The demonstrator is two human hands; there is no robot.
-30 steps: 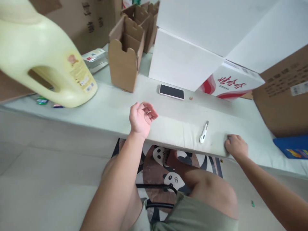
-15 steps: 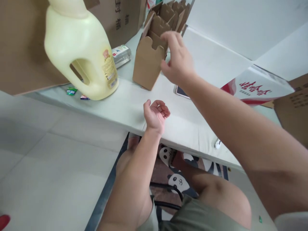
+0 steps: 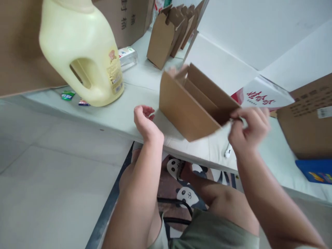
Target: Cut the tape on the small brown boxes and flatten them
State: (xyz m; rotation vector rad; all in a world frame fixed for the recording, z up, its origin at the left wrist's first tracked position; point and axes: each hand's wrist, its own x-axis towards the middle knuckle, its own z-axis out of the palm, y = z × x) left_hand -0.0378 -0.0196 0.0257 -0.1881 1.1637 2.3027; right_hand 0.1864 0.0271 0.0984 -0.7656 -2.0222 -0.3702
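Note:
My right hand [image 3: 249, 128] pinches the top edge of a brown cardboard box [image 3: 184, 110] at its right end. The box is open at the top and tilted over the table [image 3: 145, 93], slightly blurred. Left of it, my left hand [image 3: 145, 119] is empty, with loosely curled fingers, apart from the box. Several similar cardboard boxes [image 3: 162, 39] stand in a row farther back.
A large pale yellow jug [image 3: 85, 52] stands at the left, with small wrappers [image 3: 67, 95] beside it. Behind it lies a clear plastic container [image 3: 128, 58]. To the right are a white and red box [image 3: 264, 93], a big carton [image 3: 306, 121] and a blue packet [image 3: 315, 169].
My right hand has taken one cardboard box from the row and brought it nearer and to the right. My left hand has shifted slightly left, still empty.

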